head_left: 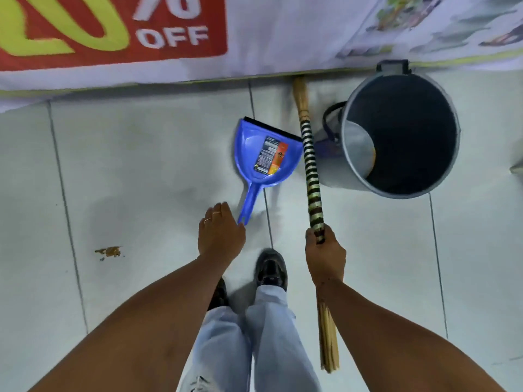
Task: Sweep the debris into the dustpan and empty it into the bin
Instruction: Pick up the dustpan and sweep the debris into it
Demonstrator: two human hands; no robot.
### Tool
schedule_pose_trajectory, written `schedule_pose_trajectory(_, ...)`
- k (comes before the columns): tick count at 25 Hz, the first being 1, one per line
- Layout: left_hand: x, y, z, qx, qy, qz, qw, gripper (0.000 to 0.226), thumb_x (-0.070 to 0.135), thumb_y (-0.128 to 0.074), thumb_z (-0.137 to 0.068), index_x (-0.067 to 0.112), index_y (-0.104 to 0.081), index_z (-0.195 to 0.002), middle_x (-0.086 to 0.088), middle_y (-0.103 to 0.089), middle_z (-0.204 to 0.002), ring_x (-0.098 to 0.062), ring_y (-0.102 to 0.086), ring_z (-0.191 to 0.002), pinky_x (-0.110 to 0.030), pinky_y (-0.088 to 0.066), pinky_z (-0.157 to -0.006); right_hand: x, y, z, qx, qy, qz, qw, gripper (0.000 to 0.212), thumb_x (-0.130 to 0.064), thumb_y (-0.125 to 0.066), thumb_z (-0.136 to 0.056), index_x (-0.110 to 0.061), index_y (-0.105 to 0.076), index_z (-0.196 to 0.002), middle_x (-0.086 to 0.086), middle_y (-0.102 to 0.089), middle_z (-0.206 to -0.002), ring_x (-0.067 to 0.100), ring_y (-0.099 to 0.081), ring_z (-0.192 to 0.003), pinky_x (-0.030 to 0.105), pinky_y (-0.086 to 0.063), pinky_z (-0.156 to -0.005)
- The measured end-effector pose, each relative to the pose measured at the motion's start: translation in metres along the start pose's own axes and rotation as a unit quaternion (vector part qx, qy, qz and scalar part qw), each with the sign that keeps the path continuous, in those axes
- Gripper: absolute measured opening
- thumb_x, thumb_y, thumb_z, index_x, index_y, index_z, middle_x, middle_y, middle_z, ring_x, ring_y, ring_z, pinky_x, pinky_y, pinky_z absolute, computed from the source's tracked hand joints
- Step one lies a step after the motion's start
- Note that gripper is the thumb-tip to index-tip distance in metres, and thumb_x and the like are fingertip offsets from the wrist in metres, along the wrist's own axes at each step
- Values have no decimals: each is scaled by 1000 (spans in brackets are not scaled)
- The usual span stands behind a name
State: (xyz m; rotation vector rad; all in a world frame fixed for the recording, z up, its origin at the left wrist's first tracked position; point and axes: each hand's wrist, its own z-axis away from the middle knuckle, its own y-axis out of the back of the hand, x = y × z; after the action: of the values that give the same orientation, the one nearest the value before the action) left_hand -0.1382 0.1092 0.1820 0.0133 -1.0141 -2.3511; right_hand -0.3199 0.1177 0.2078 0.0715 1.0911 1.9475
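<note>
Blue dustpan (267,154) flat on pale floor (141,165), just left of grey bin (400,134), debris (109,251) well left; right hand (325,250) clenched around striped broom (311,171), left hand (220,233) loose-fingered beside dustpan handle.

open floor (147,165) left of dustpan (267,154), bin (402,131) crowding right

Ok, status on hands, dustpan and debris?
Right hand gripping broom. Left hand open by dustpan handle. Debris unswept, left. Bin clear.
</note>
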Motion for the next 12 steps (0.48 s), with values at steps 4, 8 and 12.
schedule_pose_trajectory(4,38,-56,-90,-5,48,42,998,65,23,-61,-83,-9,-33,-132,-26,-44,-136,-39,-40,-129,-43,-37,-106,18,-52,-75,-10,0,-15,1000,35,-32,-47,-96,-10,-50,-123,18,-66,-111,39,-60,-101,42,-49,-83)
schedule_pose_trajectory(8,53,-105,-159,43,90,120,988,86,23,-64,-83,-5,-13,-146,-23,-39,-144,-37,-38,-134,-43,-34,-112,38,-95,-136,-30,-19,-27,999,27,-17,-50,-93,-3,-48,-116,16,-57,-118,36,-59,-102,39,-48,-84)
schedule_pose_trajectory(12,37,-87,-143,46,140,120,982,72,19,-56,-90,0,-16,-147,-20,-43,-142,-38,-41,-131,-47,-37,-107,33,-92,-120,-69,-28,25,997,46,2,-46,-85,-6,-34,-129,16,-55,-122,35,-57,-106,37,-47,-85)
